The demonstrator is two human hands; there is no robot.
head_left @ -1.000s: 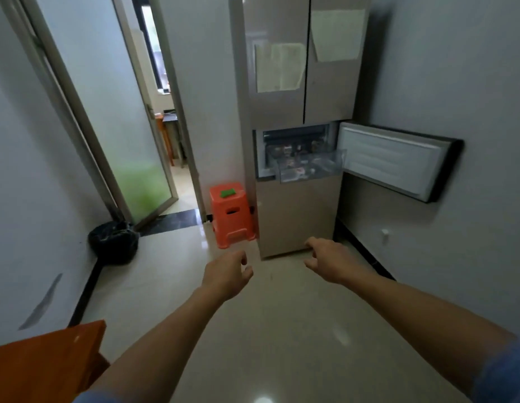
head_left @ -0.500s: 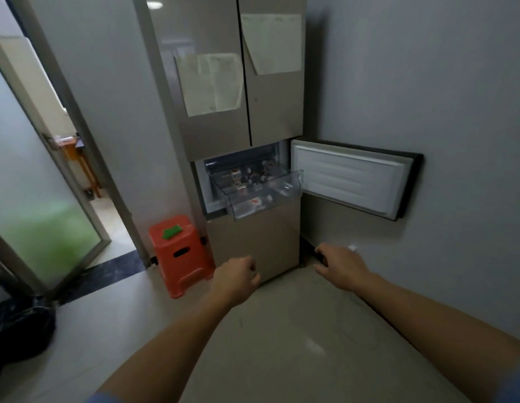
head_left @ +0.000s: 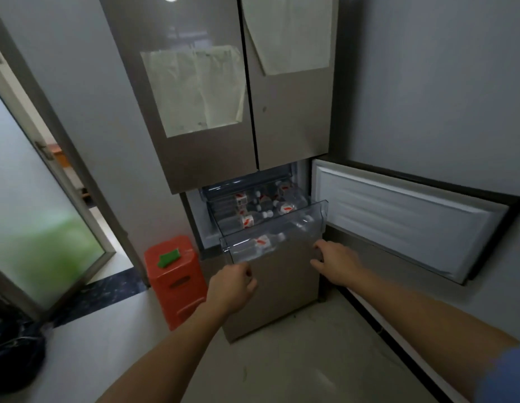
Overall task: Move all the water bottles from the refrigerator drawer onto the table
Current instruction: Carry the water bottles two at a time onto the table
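A tall beige refrigerator (head_left: 212, 146) stands ahead with its clear plastic drawer (head_left: 299, 225) pulled out at waist height. Several clear water bottles (head_left: 247, 221) with red-and-white labels lie on their sides inside it. My left hand (head_left: 231, 287) hangs just below the drawer's front left corner, fingers loosely curled, holding nothing. My right hand (head_left: 335, 264) hovers at the drawer's lower right corner, fingers spread and empty. The table is out of view.
The compartment's white-lined door (head_left: 404, 225) is swung open to the right against the grey wall. An orange plastic stool (head_left: 175, 279) with a green item on top stands left of the fridge. A glass door (head_left: 34, 228) and a black bag (head_left: 14, 359) are at the left.
The view has closed in on the refrigerator, from across the room to right in front of it. Both hands have risen from floor level to the drawer's front edge.
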